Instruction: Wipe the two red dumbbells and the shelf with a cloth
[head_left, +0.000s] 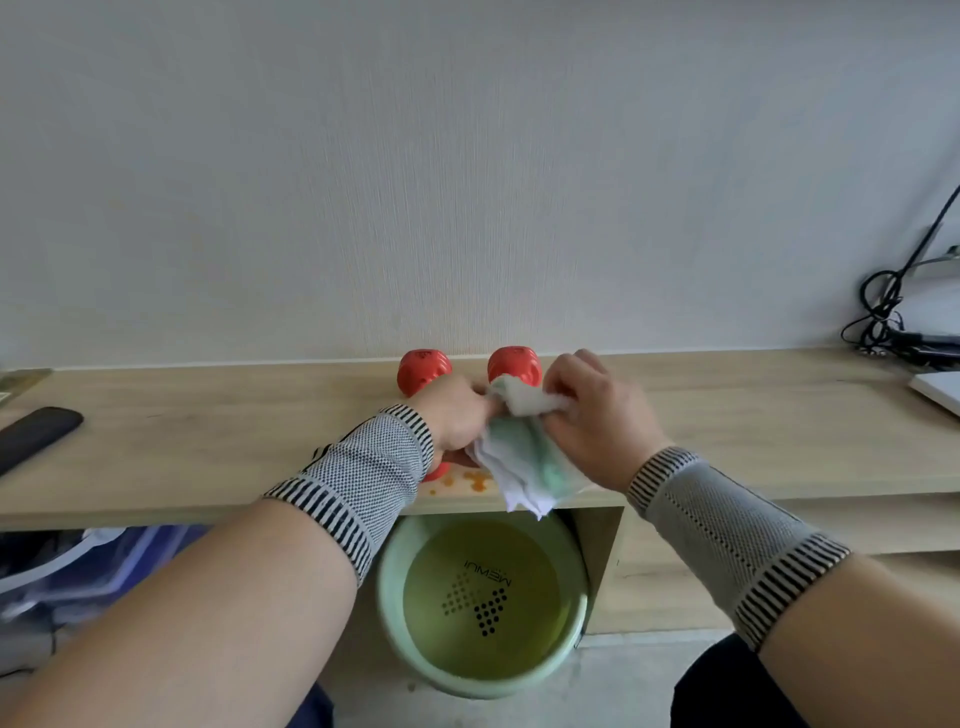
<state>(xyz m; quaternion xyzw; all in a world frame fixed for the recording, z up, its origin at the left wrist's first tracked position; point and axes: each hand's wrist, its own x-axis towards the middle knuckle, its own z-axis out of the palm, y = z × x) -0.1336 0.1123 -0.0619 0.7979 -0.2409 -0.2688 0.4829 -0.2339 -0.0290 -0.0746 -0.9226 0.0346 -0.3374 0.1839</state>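
"MEMUI" is printed, mirrored, inside the green basin (483, 603) standing on the floor below the pale wooden shelf (208, 441), which is set against a white wall. A white-green cloth (524, 457) is gripped by the right hand (597, 415) between the two red dumbbells (514, 366), while the nearer one's handle is clasped by the left hand (457, 415). Orange stains (475, 480) are seen at the shelf's front edge.

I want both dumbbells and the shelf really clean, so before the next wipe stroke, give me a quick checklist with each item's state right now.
1. Cloth in hand: ok, the right hand pinches its top end.
2. Left dumbbell steadied: ok, the left hand has its grip over the handle.
3. Cloth on the right dumbbell: cannot tell, hands hide the contact.
4. Shelf front edge clean: not ok, orange spots sit near the edge.
5. Cloth clear of the green bucket: ok, its tip hangs above the rim.
6. Dark remote out of the way: ok, far left.
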